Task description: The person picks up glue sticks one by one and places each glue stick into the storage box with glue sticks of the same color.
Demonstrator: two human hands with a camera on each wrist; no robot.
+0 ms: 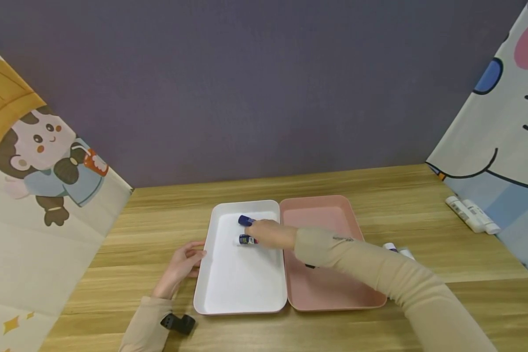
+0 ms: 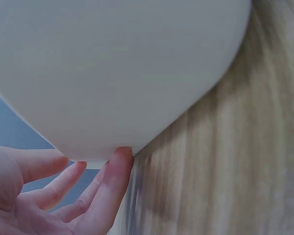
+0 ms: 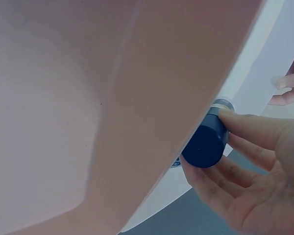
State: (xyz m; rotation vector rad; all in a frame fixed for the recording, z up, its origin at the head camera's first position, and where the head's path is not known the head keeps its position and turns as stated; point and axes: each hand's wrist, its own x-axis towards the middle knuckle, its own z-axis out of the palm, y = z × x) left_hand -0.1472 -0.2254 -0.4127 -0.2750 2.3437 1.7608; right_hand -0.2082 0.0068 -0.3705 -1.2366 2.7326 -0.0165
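My left hand point(image 1: 182, 266) rests at the left side of a white tray point(image 1: 237, 293), its fingertips touching the rim and outer wall. Over the white tray my right hand point(image 1: 266, 233) pinches a dark blue and white stick, apparently a glue stick point(image 1: 248, 239); in the right wrist view its blue round end point(image 3: 203, 147) faces the camera between thumb and fingers. Just beyond it lies another dark blue stick point(image 1: 245, 220), its right end hidden by the hand. Only part of a printed label shows behind the held one in the right wrist view.
A pink tray point(image 1: 308, 210) stands against the white tray's right side, with the right forearm across it and a small dark item partly hidden there. Two white tubes point(image 1: 464, 213) lie at the far right; two more white-and-blue ones point(image 1: 390, 247) lie behind the right sleeve.
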